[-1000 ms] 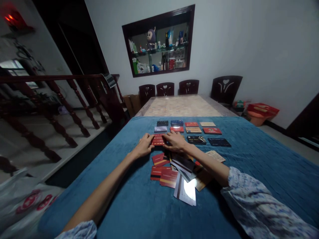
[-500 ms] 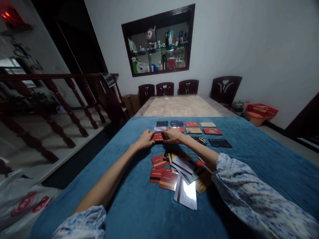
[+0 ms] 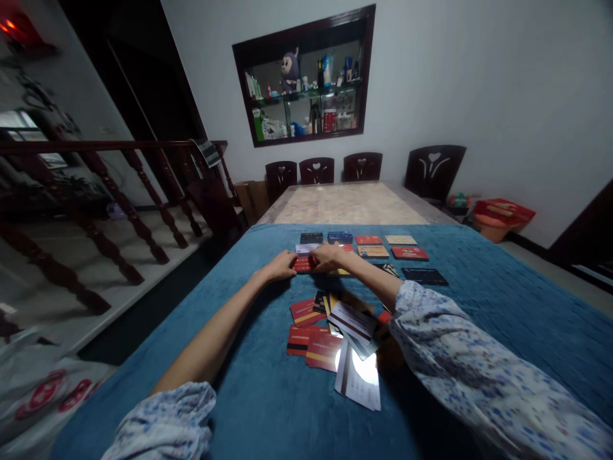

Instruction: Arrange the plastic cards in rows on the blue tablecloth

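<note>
A red bank card (image 3: pixel 302 264) lies at the left end of the card rows, just in front of a pale lilac card (image 3: pixel 308 249). At its left edge my left hand (image 3: pixel 279 266) rests with thumb and fingers closed on it. My right hand (image 3: pixel 327 257) grips the right edge, fingers bent, and partly covers the neighbouring cards. Nearer to me is a loose, overlapping heap with red cards (image 3: pixel 323 350), a silvery card (image 3: pixel 352 321) and a white card (image 3: pixel 357 383) that reflects bright light.
Behind and right of my hands stand stacks of cards: dark blue (image 3: pixel 340 237), orange-red (image 3: pixel 368 240), cream (image 3: pixel 401 240), red (image 3: pixel 410 253) and black (image 3: pixel 424 276). A blue cloth (image 3: pixel 488 332) covers the near table. Chairs (image 3: pixel 363 167) line the far end.
The red card has shifted slightly away from me and a little left, with both hands at its edges. My right forearm and sleeve have swung left, over part of the heap.
</note>
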`<state>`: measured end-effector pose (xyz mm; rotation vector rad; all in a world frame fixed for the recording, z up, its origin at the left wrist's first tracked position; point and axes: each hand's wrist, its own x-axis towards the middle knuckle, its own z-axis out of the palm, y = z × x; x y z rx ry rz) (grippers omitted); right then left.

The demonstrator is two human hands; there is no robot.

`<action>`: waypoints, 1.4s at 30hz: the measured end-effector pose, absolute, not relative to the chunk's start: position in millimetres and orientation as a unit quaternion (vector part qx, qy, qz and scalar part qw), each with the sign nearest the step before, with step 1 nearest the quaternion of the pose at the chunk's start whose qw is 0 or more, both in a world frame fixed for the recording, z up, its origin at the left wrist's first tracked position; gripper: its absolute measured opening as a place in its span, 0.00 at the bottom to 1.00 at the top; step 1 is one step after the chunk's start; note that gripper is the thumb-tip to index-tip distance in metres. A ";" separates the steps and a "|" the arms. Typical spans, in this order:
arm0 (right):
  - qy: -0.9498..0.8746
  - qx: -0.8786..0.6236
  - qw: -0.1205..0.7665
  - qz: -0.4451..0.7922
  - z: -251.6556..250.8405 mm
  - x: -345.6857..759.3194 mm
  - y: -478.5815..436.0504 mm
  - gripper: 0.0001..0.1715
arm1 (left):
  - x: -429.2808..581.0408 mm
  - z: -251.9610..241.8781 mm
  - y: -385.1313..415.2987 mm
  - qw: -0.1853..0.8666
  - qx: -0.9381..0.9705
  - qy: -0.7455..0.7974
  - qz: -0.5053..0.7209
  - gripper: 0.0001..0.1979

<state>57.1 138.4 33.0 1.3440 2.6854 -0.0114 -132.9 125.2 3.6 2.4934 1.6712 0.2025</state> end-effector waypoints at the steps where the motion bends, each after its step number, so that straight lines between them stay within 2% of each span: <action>1: 0.891 0.448 0.072 -0.005 33.6 56.1 138.7 0.22 | -132.3 4.0 126.2 0.067 0.827 0.554 0.064 0.16; 6: 0.883 0.461 0.088 -0.021 37.0 51.0 139.5 0.27 | -130.8 7.3 131.8 0.082 0.830 0.550 0.048 0.13; 11: 0.873 0.474 0.107 -0.039 41.8 45.6 140.9 0.31 | -130.4 10.7 138.8 0.097 0.830 0.548 0.027 0.15; 25: 0.855 0.501 0.125 -0.056 41.6 37.6 143.8 0.32 | -121.9 4.8 140.6 0.090 0.825 0.557 0.025 0.19; 31: 0.849 0.510 0.126 -0.054 40.6 35.1 143.6 0.31 | -129.5 -1.8 139.2 0.089 0.828 0.550 0.060 0.28; 42: 0.862 0.493 0.102 -0.056 30.2 36.6 155.0 0.30 | -141.6 -21.2 125.4 0.078 0.812 0.554 0.165 0.26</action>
